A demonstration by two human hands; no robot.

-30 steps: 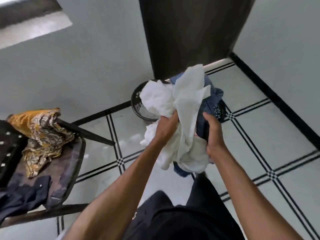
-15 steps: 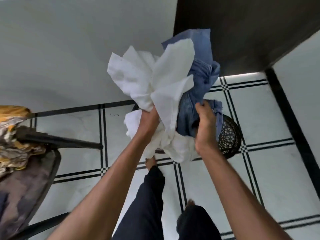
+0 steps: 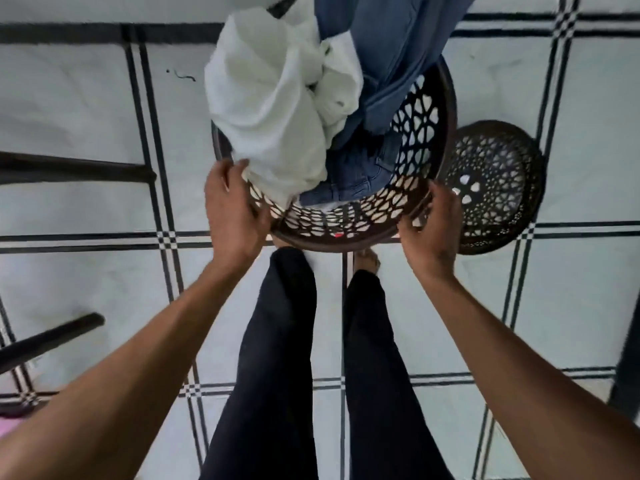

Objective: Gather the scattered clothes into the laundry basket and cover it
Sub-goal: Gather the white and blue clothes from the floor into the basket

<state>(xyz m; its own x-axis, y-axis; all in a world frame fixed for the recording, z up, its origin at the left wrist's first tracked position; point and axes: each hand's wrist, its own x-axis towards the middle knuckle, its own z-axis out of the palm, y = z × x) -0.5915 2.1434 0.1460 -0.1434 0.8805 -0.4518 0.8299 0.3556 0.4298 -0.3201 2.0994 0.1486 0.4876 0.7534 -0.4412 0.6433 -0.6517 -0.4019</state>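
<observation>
A dark brown lattice laundry basket (image 3: 349, 225) stands on the tiled floor just in front of my feet. A bundle of white cloth (image 3: 273, 109) and blue jeans (image 3: 388, 50) lies piled in it and sticks up well above the rim. My left hand (image 3: 232, 209) rests against the near left of the rim, its thumb touching the white cloth, fingers apart. At the near right of the rim is my right hand (image 3: 433, 223), fingers spread and laid on the edge. The round lattice lid (image 3: 495, 188) lies on the floor to the right of the basket.
Dark chair legs (image 3: 69, 166) reach in from the left edge, with another leg (image 3: 45, 341) lower down. My legs in dark trousers (image 3: 277, 341) stand directly behind the basket. A dark vertical edge (image 3: 628, 358) shows at the far right. White tiles with black lines cover the floor.
I stepped up to the basket and the view tipped down. The white cloth and jeans left both hands and now sit in the basket. Both hands dropped to the rim.
</observation>
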